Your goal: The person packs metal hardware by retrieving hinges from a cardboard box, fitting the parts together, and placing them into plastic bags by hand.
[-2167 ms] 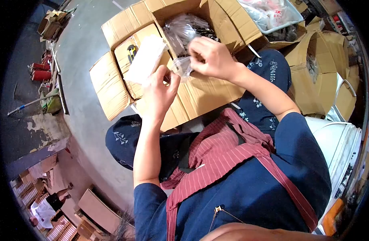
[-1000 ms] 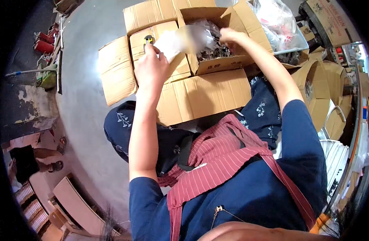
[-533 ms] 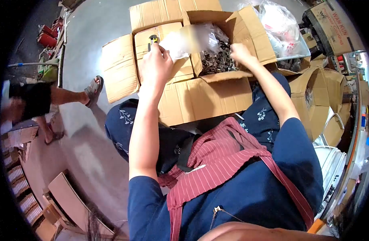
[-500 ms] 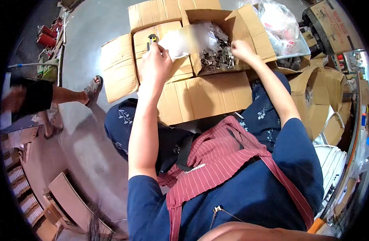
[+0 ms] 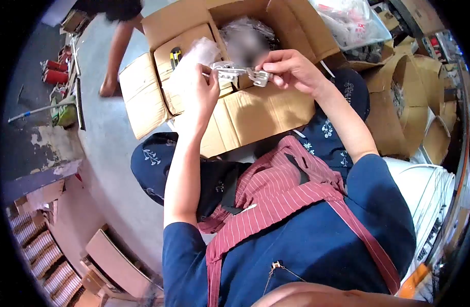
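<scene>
While the left hand (image 5: 199,94) and the right hand (image 5: 299,74) share a metal piece (image 5: 231,71), neither is free for anything else

Silvery and jointed, rather like a hinge, the metal piece is raised between the hands, at the far side of the near cardboard flap (image 5: 260,112). The thumb and forefinger of the left hand are drawn together on its left end. The right hand has thumb and fingertips pinched on the other end, its remaining fingers curled. Whether the piece is one linked part or two parts side by side, I cannot tell.

What this means, as a judgement, is that attention is on the piece itself: both hands are occupied with it, and neither reaches into the open carton (image 5: 291,30) on the far side. That carton holds clear bags and darker contents, partly blurred.

Beside the left hand, translucent plastic (image 5: 201,51) lies over a cardboard panel (image 5: 194,33); whether any of that hand's fingers also hold it is hidden. A black and yellow cutter (image 5: 175,56) rests on the same panel, to the left of the plastic.

Farther right, a pale tray (image 5: 387,36) holds more bags. At the far left, another person's bare leg (image 5: 118,56) stands on the floor (image 5: 99,110), apart from the work.
</scene>
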{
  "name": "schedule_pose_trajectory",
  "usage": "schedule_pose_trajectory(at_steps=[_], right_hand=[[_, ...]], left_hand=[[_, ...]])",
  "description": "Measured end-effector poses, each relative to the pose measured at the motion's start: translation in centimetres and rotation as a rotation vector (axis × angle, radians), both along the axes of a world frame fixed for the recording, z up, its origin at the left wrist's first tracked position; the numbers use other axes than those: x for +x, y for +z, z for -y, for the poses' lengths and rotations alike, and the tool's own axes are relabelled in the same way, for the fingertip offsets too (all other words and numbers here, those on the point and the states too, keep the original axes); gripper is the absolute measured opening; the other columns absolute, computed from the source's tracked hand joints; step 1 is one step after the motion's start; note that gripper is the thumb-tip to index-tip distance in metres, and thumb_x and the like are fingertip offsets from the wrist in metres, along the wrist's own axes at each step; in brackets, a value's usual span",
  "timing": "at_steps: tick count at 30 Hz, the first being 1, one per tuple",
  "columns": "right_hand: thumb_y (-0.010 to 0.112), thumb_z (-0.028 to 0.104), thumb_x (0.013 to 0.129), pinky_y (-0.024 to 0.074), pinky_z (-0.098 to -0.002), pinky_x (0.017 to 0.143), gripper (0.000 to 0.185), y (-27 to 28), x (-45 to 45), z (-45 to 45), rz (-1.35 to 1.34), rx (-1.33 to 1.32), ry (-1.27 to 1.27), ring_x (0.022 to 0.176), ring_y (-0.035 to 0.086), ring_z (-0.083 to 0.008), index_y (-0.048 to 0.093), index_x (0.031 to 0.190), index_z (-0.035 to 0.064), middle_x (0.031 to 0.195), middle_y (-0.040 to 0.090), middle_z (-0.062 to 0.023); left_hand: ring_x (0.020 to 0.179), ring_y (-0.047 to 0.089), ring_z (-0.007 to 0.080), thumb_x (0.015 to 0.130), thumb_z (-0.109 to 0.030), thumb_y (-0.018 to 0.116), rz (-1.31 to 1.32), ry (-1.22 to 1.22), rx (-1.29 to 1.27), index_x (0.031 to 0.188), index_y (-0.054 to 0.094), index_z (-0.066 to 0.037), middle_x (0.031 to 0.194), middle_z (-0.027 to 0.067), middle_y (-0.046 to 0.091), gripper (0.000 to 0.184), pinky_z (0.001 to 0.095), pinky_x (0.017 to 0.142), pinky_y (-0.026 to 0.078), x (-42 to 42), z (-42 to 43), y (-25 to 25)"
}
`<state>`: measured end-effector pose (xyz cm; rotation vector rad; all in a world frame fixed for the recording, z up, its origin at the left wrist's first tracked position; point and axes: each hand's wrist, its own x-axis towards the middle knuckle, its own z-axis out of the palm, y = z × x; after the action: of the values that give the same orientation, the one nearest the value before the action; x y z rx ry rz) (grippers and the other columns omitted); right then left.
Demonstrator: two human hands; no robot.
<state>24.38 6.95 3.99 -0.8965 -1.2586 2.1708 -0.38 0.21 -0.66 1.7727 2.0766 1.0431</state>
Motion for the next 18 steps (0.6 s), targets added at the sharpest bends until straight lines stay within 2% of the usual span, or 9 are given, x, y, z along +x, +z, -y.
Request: schedule_pose_trajectory(at_steps=[5, 8, 11, 14, 18], right_hand=[[0.067, 0.013, 0.090, 0.0443, -0.0173, 0.049, 0.016, -0.9, 0.0, -0.3, 0.057, 0.086, -0.060, 0.053, 0.057, -0.0038, 0.071, 0.100, 0.0018, 0.077, 0.067, -0.0023], [0.067, 0.013, 0.090, 0.0443, -0.0172, 0.050, 0.015, 0.1, 0.0, 0.4, 0.065, 0.120, -0.018, 0.053, 0.057, -0.0037, 0.071, 0.098, 0.0021, 0.078, 0.068, -0.0027], [0.066, 0.014, 0.090, 0.0438, -0.0175, 0.049, 0.015, -0.1, -0.1, 0.5, 0.080, 0.127, 0.017, 0.053, 0.057, -0.0036, 0.071, 0.097, 0.0016, 0.079, 0.068, -0.0028], [0.065, 0.013, 0.090, 0.0443, -0.0179, 0.049, 0.016, -0.9, -0.6, 0.5, 0.063, 0.128, -0.071, 0.051, 0.056, -0.0048, 0.072, 0.097, 0.0009, 0.074, 0.067, -0.0027], [0.065, 0.014, 0.089, 0.0426, -0.0175, 0.046, 0.017, -0.8, -1.0, 0.6, 0.093, 0.138, -0.037, 0.052, 0.056, -0.0037, 0.070, 0.097, -0.0006, 0.078, 0.068, -0.0041]], left_hand=[[0.059, 0.061, 0.0188, 0.089, -0.019, 0.070, 0.037, -0.020, -0.001, 0.093, 0.062, -0.004, 0.066, 0.0079, 0.061, 0.017, 0.0344, 0.060, 0.049, 0.8, 0.9, 1.4], [0.059, 0.061, 0.0178, 0.090, -0.019, 0.069, -0.005, -0.020, 0.076, 0.092, 0.061, -0.004, 0.066, 0.0075, 0.061, 0.017, 0.0342, 0.060, 0.048, 0.7, 0.8, 0.8], [0.059, 0.061, 0.0180, 0.090, -0.018, 0.069, 0.072, -0.006, 0.008, 0.091, 0.061, -0.004, 0.068, 0.0080, 0.061, 0.017, 0.0346, 0.060, 0.047, 1.2, 1.1, 2.3], [0.059, 0.060, 0.0203, 0.089, -0.015, 0.069, 0.009, -0.049, 0.082, 0.090, 0.059, -0.003, 0.070, 0.0086, 0.062, 0.016, 0.0357, 0.060, 0.047, 1.1, 1.2, 2.4], [0.058, 0.060, 0.0258, 0.087, -0.014, 0.069, -0.110, -0.039, 0.202, 0.091, 0.059, -0.004, 0.068, 0.0091, 0.062, 0.015, 0.0396, 0.062, 0.048, 1.0, 1.1, 1.5]])
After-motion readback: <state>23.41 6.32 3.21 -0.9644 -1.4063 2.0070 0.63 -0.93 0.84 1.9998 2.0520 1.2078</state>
